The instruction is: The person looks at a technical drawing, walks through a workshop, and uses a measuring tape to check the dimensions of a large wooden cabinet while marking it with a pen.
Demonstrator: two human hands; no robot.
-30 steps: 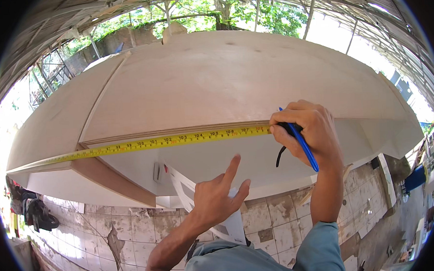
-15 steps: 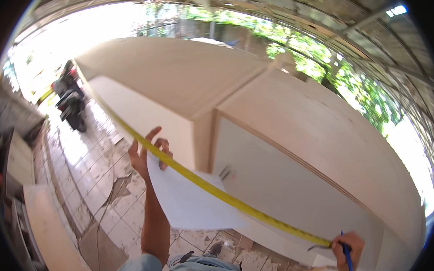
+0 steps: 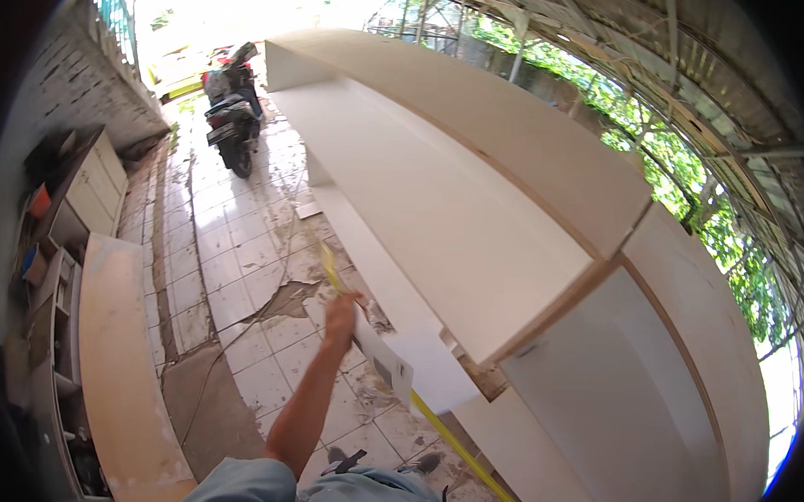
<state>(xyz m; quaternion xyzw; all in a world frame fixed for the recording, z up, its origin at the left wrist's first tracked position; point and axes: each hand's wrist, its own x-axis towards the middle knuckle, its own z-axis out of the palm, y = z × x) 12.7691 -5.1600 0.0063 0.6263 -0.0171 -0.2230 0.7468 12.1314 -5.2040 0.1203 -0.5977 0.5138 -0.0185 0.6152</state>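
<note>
My left hand (image 3: 339, 316) is closed around a white sheet of paper, its arm reaching forward beside the cabinet. A yellow tape measure (image 3: 465, 455) runs up from the lower edge, passes behind the paper (image 3: 394, 363) and comes out past my fist, its far end pointing forward. The paper is bent, and a grey printed patch shows on it. To the right of my hand lies a large white cabinet (image 3: 455, 222) with bare wood-coloured edges and an open compartment along its length. My right hand is out of the picture.
A motorcycle (image 3: 233, 115) is parked ahead on the cracked tile floor (image 3: 229, 303). At left, a long wooden board (image 3: 120, 371) leans by a shelf unit (image 3: 61, 356) holding several things. A cable (image 3: 244, 325) crosses the floor.
My view has swung left. My left hand has gone from spread fingers under the tape to a closed grip on paper and tape. My right hand, with tape and blue pen, has left view.
</note>
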